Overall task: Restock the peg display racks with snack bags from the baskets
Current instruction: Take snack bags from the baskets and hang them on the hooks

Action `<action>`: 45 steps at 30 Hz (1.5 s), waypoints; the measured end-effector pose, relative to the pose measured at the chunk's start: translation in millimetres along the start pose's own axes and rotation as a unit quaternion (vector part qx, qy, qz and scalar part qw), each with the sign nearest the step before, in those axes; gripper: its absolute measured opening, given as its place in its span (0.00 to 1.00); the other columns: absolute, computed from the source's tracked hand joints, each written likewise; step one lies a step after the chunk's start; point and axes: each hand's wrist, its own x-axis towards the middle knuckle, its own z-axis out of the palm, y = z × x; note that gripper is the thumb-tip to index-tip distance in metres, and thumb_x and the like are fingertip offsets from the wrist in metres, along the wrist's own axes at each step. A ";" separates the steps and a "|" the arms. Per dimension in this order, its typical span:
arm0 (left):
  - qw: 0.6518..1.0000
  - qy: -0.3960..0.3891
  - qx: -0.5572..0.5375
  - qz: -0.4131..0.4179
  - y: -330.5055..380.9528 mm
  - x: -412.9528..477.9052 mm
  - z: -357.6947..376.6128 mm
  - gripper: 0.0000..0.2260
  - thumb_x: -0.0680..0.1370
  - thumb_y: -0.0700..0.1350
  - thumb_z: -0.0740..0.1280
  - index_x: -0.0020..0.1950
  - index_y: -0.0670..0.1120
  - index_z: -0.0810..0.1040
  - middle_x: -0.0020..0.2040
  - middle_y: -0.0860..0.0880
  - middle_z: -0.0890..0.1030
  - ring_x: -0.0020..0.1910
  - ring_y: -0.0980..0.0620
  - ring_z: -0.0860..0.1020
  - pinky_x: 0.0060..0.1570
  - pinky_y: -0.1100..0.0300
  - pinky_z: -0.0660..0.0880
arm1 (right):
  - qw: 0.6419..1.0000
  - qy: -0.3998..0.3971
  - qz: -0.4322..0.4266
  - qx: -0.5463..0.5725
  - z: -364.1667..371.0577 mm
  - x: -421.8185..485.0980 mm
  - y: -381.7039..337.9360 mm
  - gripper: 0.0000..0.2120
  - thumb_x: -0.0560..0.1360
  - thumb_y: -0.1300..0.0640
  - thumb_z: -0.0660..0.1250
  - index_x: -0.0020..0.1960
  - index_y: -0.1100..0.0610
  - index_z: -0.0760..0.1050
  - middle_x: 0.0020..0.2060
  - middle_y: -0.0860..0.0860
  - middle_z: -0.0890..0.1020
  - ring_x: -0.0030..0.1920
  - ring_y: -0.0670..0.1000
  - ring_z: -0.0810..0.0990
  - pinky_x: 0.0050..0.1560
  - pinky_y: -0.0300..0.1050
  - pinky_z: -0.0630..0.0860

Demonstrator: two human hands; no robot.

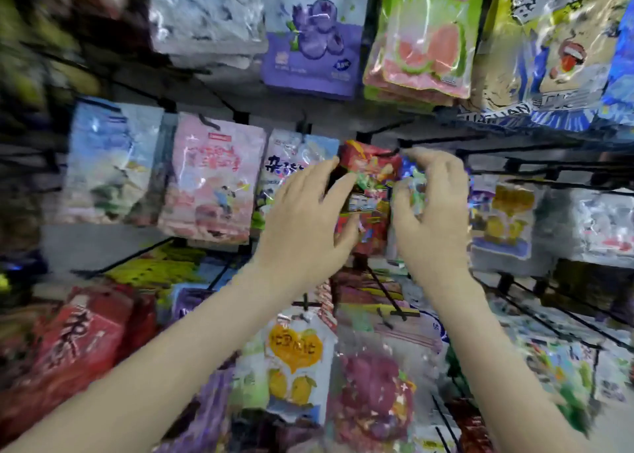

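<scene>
Two hands hold a glossy, crinkled red snack bag (372,174) at the middle row of a black wire peg rack (433,141). The left hand (305,222) curls its fingers round the bag's left edge, and the right hand (433,212) pinches its right side. Above hangs a flat purple pouch (312,41) lettered "erkiss"; other print is blurred.

Mid-frame, the left hand (305,219) grips the left edge of a red bag (370,171); the right hand (432,212) pinches its right side, fingertips up by a black peg (442,140); a pink bag (212,178) hangs at left; a purple bag (312,30) hangs at upper centre; a yellow bag (295,356) hangs below the forearms; the edges of the frame are blurred.
</scene>
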 end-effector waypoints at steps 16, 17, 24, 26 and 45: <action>0.971 -0.124 0.144 -0.143 -282.1 -166.2 -199.5 0.21 0.77 0.48 0.60 0.70 0.45 0.72 0.70 0.39 0.69 0.66 0.38 0.70 0.63 0.41 0.70 | 0.964 -0.245 0.028 0.098 254.3 -60.8 -266.3 0.29 0.73 0.50 0.58 0.71 0.60 0.65 0.69 0.59 0.66 0.67 0.60 0.65 0.66 0.56 0.64; 0.973 -0.129 0.134 -0.140 -288.3 -171.8 -199.5 0.21 0.77 0.48 0.60 0.70 0.45 0.72 0.71 0.39 0.69 0.67 0.39 0.70 0.63 0.41 0.70 | 0.960 -0.259 0.032 0.099 261.4 -65.4 -270.8 0.29 0.73 0.51 0.58 0.72 0.59 0.64 0.70 0.59 0.65 0.68 0.59 0.64 0.67 0.55 0.62; 0.978 -0.106 0.121 -0.137 -312.1 -207.1 -208.2 0.23 0.76 0.42 0.66 0.71 0.42 0.69 0.75 0.39 0.63 0.72 0.42 0.64 0.71 0.49 0.59 | 0.949 -0.294 0.016 0.114 289.0 -90.0 -304.8 0.28 0.75 0.56 0.63 0.73 0.60 0.62 0.71 0.57 0.65 0.71 0.58 0.62 0.68 0.54 0.60; 0.969 -0.127 0.132 -0.165 -315.7 -222.3 -216.2 0.25 0.74 0.40 0.69 0.71 0.42 0.69 0.74 0.38 0.64 0.72 0.41 0.64 0.70 0.48 0.61 | 0.941 -0.311 0.018 0.134 294.7 -99.6 -319.3 0.31 0.76 0.57 0.65 0.75 0.61 0.58 0.72 0.58 0.64 0.71 0.57 0.61 0.69 0.53 0.59; 0.910 -0.166 0.238 -0.297 -334.9 -324.8 -312.8 0.22 0.72 0.38 0.69 0.66 0.40 0.74 0.67 0.35 0.72 0.63 0.36 0.73 0.58 0.45 0.73 | 0.879 -0.400 0.022 0.258 342.0 -195.8 -430.3 0.31 0.77 0.60 0.61 0.77 0.53 0.54 0.75 0.53 0.58 0.74 0.51 0.55 0.72 0.51 0.57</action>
